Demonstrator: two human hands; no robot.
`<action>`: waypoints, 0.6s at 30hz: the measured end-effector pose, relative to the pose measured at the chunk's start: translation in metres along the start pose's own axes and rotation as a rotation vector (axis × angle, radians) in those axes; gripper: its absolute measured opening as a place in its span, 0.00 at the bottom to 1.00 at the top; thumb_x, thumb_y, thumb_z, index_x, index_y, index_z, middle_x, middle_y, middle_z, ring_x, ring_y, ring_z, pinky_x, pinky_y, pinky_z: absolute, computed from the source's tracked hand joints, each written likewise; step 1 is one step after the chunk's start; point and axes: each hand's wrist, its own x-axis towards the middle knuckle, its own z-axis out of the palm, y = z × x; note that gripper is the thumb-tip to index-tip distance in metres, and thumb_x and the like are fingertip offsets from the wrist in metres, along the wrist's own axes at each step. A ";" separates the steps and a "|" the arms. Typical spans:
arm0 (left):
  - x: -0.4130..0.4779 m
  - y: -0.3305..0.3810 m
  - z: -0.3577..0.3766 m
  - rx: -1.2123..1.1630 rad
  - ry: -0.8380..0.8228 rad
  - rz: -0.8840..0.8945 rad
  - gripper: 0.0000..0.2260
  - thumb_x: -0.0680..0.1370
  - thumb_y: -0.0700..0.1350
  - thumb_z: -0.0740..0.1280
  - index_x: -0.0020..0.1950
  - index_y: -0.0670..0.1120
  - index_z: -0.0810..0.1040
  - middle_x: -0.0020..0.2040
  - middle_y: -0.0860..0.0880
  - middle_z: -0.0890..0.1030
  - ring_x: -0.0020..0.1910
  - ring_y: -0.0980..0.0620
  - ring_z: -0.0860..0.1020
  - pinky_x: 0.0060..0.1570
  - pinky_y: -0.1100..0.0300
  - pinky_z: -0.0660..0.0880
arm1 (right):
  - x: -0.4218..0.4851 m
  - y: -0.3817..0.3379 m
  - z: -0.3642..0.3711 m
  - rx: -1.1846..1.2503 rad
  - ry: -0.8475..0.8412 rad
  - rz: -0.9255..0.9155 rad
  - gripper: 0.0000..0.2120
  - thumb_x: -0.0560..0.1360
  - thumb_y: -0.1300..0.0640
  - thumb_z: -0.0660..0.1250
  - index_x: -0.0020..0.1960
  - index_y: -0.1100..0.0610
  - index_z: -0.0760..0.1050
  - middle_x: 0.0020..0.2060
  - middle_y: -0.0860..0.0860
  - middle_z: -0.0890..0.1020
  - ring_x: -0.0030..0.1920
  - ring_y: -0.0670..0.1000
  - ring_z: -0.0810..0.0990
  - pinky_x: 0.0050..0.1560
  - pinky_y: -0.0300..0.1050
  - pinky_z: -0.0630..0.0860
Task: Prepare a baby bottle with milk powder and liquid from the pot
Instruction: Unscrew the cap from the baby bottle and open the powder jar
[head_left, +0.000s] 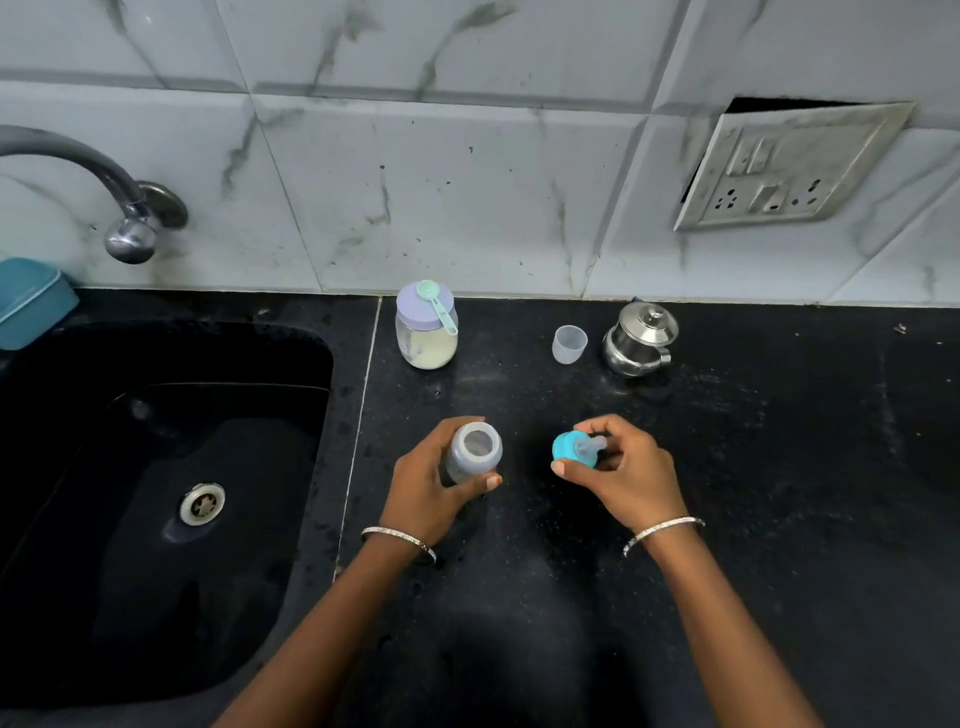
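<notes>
The left hand (428, 486) wraps thumb and fingers round the open baby bottle (474, 454), held mouth-up over the middle of the black counter (779, 467). I cannot tell whether its base rests on the surface. The right hand (631, 470), at 3 o'clock from the bottle and apart from it, pinches the teal nipple collar (563, 448), with the clear teat pointing toward the palm. The top is off and the bottle looks empty, so I judge that the step in hand is to park the collar and go for the powder.

The milk powder jar (427, 338) stands at 12 o'clock from the bottle, near the wall. Its lavender lid is on and a green scoop (436, 306) lies across it. The lidded steel pot (641, 340) is at 1 o'clock, with the clear bottle cap (570, 344) just beside it.

To do this well, set the collar ring-down so the teat never touches the counter, out at 3 o'clock and well away from the sink (156, 467) at 9 o'clock. Stand the bottle firmly before freeing the left hand, since the jar lid will likely need both.
</notes>
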 end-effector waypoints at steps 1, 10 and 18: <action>0.001 -0.005 0.003 0.005 -0.003 -0.011 0.25 0.68 0.43 0.81 0.63 0.53 0.77 0.57 0.61 0.82 0.58 0.59 0.80 0.60 0.64 0.75 | 0.001 0.007 0.004 -0.056 0.006 -0.012 0.20 0.65 0.55 0.85 0.53 0.51 0.83 0.45 0.49 0.87 0.40 0.49 0.84 0.49 0.46 0.82; -0.001 -0.027 0.016 0.015 -0.001 -0.076 0.24 0.69 0.44 0.80 0.61 0.55 0.77 0.56 0.62 0.82 0.57 0.58 0.81 0.60 0.55 0.78 | 0.008 0.027 0.039 -0.373 -0.036 -0.070 0.26 0.66 0.56 0.84 0.62 0.55 0.83 0.54 0.53 0.80 0.52 0.55 0.82 0.53 0.46 0.77; -0.001 -0.025 0.013 0.047 -0.035 -0.112 0.34 0.67 0.36 0.78 0.70 0.48 0.71 0.64 0.53 0.79 0.64 0.53 0.78 0.67 0.51 0.74 | 0.012 0.027 0.046 -0.478 -0.139 -0.041 0.30 0.69 0.54 0.83 0.69 0.55 0.79 0.61 0.53 0.78 0.62 0.56 0.79 0.62 0.47 0.75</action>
